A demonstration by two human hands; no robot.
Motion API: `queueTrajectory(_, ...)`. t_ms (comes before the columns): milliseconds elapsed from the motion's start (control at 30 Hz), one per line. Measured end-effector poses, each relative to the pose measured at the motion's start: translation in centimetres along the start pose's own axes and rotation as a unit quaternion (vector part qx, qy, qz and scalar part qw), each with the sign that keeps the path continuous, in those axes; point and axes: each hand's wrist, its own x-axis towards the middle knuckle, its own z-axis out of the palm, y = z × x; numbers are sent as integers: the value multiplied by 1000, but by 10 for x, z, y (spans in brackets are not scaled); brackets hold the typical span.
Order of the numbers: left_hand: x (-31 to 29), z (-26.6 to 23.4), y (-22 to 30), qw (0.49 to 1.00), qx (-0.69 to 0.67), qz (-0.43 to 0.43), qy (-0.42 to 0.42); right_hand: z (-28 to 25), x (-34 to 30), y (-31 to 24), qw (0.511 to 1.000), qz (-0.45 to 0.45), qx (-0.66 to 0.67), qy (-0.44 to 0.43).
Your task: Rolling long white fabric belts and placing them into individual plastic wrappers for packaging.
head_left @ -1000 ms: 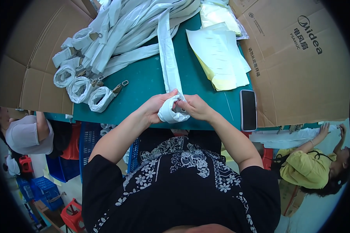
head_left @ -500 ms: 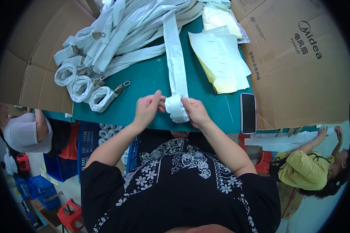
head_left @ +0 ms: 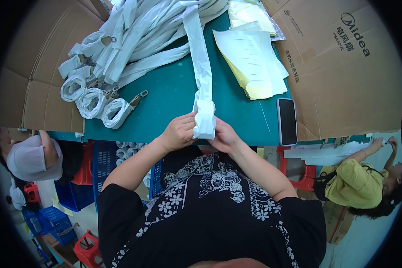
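Observation:
Between my hands, at the front edge of the green table point(head_left: 165, 85), is a partly wound roll of white plastic-wrapped strap point(head_left: 205, 119). Its unwound length point(head_left: 197, 49) runs away across the table toward a heap of similar straps point(head_left: 143, 40). My left hand point(head_left: 180, 131) grips the roll's left side, with its fingers curled in. My right hand point(head_left: 226, 135) holds the right side, its fingertips partly hidden by the roll. Several finished-looking rolls point(head_left: 116, 113) with metal hooks lie at the left of the table.
White and yellow sheets point(head_left: 252, 62) and a phone point(head_left: 286, 121) lie to the right. Cardboard boxes point(head_left: 330, 67) flank the table. A blue crate point(head_left: 103, 169) with rolls stands below left. Co-workers sit at the far left point(head_left: 33, 156) and right point(head_left: 355, 183).
The roll has turned in my hands and now stands more upright. My left hand has closed in against its side, where its fingers were raised before. The view has shifted slightly.

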Motion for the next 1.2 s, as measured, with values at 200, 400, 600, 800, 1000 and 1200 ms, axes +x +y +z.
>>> queueTrajectory(200, 9, -2, 25, 973, -172, -144, -59, -1, 7, -33, 997, 23, -30, -65)
queueTrajectory(400, 16, -2, 24, 697, -535, -474, -54, 6, 11, -60, 949, 80, -276, -125)
queueTrajectory(600, 35, 3, 26, 462, -664, -587, 30, -18, 16, -39, 943, 50, -326, -37)
queueTrajectory(800, -2, -3, 24, 962, -160, -205, 81, 7, 3, -35, 987, 79, -68, 126)
queueTrajectory(1000, 3, 7, 25, 998, 47, -40, 29, 9, -1, -20, 983, 122, 117, 70)
queueTrajectory(1200, 12, -2, 45, 973, -141, -148, 103, -1, 11, -27, 996, 44, 27, -77)
